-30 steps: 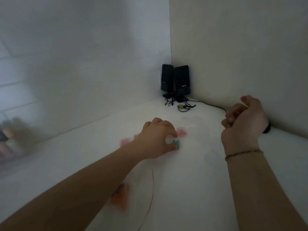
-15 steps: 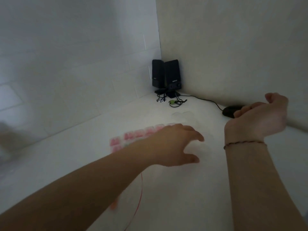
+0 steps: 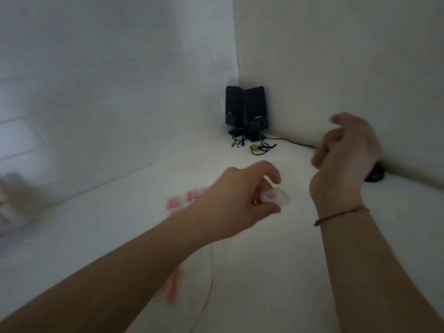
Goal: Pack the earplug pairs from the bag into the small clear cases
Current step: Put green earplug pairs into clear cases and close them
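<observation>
My left hand [image 3: 237,200] hovers over the middle of the white table and pinches a small clear case [image 3: 276,197] between thumb and fingers. Behind that hand lies a blurred row of pink earplug cases [image 3: 182,200]. My right hand [image 3: 346,159] is raised to the right, fingers loosely curled and blurred by motion; nothing shows in it. The clear bag with a red edge [image 3: 209,284] lies under my left forearm, with orange earplugs [image 3: 173,287] blurred inside it.
Two black speakers [image 3: 245,109] stand in the far corner with tangled cables and a green tie [image 3: 257,147]. A black mouse [image 3: 374,174] sits by the right wall, partly behind my right hand. Blurred items [image 3: 9,207] sit at the far left.
My left hand, spread over the table half a second ago, now pinches a small clear case. My right hand has lifted slightly and moved inward.
</observation>
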### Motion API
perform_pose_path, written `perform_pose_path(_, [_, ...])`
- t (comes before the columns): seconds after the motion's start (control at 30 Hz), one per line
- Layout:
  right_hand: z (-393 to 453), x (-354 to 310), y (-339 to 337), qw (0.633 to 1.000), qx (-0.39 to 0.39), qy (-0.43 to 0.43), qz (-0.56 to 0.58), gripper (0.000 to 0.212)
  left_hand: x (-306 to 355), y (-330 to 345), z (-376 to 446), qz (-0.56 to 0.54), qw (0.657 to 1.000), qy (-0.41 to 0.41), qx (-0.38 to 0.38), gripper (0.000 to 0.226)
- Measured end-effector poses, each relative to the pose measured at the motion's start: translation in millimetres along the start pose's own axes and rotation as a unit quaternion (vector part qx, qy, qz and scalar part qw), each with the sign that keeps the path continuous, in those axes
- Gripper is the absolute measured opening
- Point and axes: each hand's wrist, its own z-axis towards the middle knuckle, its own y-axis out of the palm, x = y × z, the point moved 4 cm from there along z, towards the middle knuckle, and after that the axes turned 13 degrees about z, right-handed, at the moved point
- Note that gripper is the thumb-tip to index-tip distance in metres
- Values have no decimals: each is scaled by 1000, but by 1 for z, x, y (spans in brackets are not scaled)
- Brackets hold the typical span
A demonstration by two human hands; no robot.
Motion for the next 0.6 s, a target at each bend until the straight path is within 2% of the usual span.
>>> perform_pose_path(0.03, [-10,3,10,997,-51,-11,-52,18,-9,-13,-10,-27,999,-26,34,30])
perform_pose_path(0.1, [-39,18,32,956,-240,-21,-168,29,-29,-34,-34,-97,988,-78,96,26])
perform_pose_path(0.13, [-59,27,45,914,-345,-24,-211,32,-38,-42,-47,-141,978,-102,118,25])
perform_pose_path(0.2, [-91,42,54,823,-488,-49,-287,25,-56,-52,-69,-179,963,-135,150,25])
perform_pose_path(0.27, [-111,51,56,760,-552,-78,-333,20,-66,-57,-88,-154,961,-139,182,24])
perform_pose_path(0.33, [-122,57,56,728,-575,-107,-358,28,-73,-59,-103,-125,959,-135,216,28])
perform_pose_path(0.37, [-126,58,57,728,-576,-110,-355,26,-76,-59,-109,-124,956,-133,231,33])
perform_pose_path(0.43, [-129,58,58,758,-567,-80,-313,17,-83,-56,-116,-193,942,-125,243,42])
perform_pose_path(0.53, [-133,57,58,801,-549,-24,-238,17,-90,-51,-121,-418,878,-124,200,44])
perform_pose_path(0.6, [-138,59,59,803,-554,-31,-217,23,-89,-47,-122,-497,846,-124,146,46])
